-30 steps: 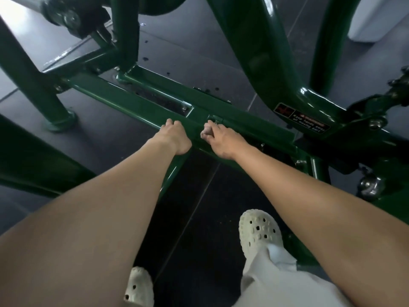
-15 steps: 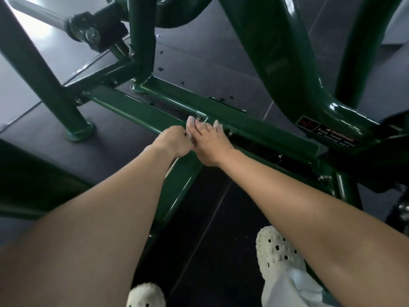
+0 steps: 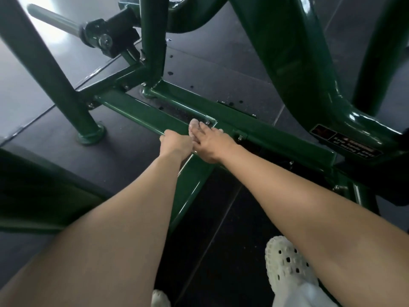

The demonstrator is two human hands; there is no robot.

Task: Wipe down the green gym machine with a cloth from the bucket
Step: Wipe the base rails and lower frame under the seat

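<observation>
The green gym machine fills the view, and its low base rail (image 3: 276, 138) crosses the floor from upper left to right. My left hand (image 3: 176, 142) lies knuckles-up on the rail's near edge with its fingers curled over it. My right hand (image 3: 210, 140) lies flat on the rail right beside it, fingers straight and pointing up-left. A small pale patch (image 3: 194, 125), possibly cloth, shows at those fingertips; I cannot tell for sure. No bucket is in view.
Thick green uprights (image 3: 287, 63) rise behind the rail, and a slanted leg (image 3: 55, 85) with a round foot stands on the left. A steel peg on a black bracket (image 3: 106, 41) juts out at the upper left. My white clogs (image 3: 285, 264) stand on dark rubber flooring.
My right hand has slid left along the rail until it touches my left hand, and its fingers have straightened flat. The view has shifted toward the machine's left side.
</observation>
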